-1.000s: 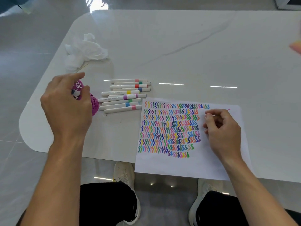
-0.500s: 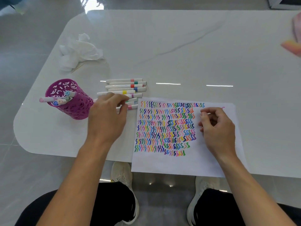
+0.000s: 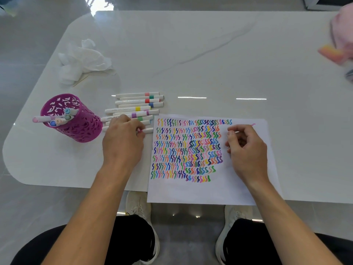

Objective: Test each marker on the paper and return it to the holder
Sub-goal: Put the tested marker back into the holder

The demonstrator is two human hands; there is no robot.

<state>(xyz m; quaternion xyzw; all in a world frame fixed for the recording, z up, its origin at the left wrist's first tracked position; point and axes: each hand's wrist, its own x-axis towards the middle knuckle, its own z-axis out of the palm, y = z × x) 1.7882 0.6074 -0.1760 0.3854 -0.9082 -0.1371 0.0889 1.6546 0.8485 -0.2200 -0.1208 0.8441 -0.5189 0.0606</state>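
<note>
The left hand (image 3: 122, 142) has slid from the middle of the loose markers (image 3: 137, 104) down to the nearest one. This pink-banded marker (image 3: 149, 130), white-barrelled, lies left of centre just beside the paper's (image 3: 210, 190) left edge, and the curled fingertips pinch it near its band. The paper carries rows of coloured squiggles. The right hand (image 3: 246, 150) rests on it, fingers curled; whether they hold anything cannot be told. The purple holder (image 3: 76, 127), at mid-left, contains several markers.
</note>
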